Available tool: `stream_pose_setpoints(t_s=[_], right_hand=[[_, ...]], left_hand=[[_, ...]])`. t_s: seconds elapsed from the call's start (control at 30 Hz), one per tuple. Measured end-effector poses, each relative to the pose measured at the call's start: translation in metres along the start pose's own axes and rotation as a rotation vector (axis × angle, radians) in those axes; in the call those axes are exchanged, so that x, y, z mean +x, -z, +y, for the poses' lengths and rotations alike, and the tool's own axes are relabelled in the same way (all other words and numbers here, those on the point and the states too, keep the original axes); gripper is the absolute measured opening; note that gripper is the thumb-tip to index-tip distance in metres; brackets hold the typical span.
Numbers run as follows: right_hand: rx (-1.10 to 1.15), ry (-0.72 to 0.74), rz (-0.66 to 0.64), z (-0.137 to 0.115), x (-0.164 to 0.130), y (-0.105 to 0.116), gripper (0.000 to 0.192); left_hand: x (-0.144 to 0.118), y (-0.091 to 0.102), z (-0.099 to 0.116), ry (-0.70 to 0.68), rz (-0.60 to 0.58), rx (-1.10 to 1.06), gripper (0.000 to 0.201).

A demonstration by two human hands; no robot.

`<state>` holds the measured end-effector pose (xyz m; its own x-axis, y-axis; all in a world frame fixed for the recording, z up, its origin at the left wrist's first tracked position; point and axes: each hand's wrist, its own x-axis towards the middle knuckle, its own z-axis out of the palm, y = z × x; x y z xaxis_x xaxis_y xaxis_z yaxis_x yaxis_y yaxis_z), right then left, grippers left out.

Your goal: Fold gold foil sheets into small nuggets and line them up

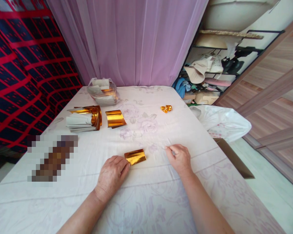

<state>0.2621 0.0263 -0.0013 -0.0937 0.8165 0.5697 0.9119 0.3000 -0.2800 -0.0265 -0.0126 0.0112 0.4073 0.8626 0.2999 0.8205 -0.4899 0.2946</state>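
Left hand (111, 175) rests palm down on the pale floral sheet (146, 201), fingers curled, fingertips pressed on the left end of a small gold foil sheet (135, 157). Foil lies flat, near centre, slightly tilted, its right end free. Whether the fingers pinch the edge or only hold it down cannot be told.

Right hand (179, 158) lies on the sheet to the right of the foil, apart from it. Fingers loosely bent, thumb and forefinger tips close together at the cloth; nothing visible between them (too small to be sure).

Farther off, left of centre: a second gold foil piece (115, 118), flat, with a darker one partly under it. Just left of that, a stack of white papers (79, 123) with a curled roll of gold foil (95, 114) touching its right end. Behind these, at the far left, a clear plastic bag (103, 91) holding more white and gold sheets.

Far right of centre: a small crumpled gold wrapper piece (166, 108), alone.

At the right edge of the surface, a white plastic bag (223, 122). Purple curtain (129, 42) hangs at the far end; red and dark patterned cloth (24, 74) on the left; cluttered shelves (210, 71) on the right.
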Motion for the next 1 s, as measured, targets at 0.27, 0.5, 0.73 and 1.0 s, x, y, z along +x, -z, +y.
stream_pose_setpoints(t_s=[0.27,0.5,0.73,1.0], right_hand=[[-0.126,-0.007,0.019,0.011,0.000,0.005,0.044],[0.030,-0.036,-0.002,0.010,0.001,0.002,0.035],[0.093,0.024,-0.190,0.009,-0.008,-0.013,0.015],[0.125,0.064,-0.077,0.007,-0.004,-0.007,0.016]], left_hand=[[0.000,0.001,0.000,-0.009,-0.010,0.016,0.028],[0.000,0.000,0.000,-0.005,-0.018,0.018,0.027],[0.001,0.002,0.001,-0.008,-0.006,0.012,0.028],[0.000,0.003,0.000,-0.006,-0.018,-0.007,0.025]])
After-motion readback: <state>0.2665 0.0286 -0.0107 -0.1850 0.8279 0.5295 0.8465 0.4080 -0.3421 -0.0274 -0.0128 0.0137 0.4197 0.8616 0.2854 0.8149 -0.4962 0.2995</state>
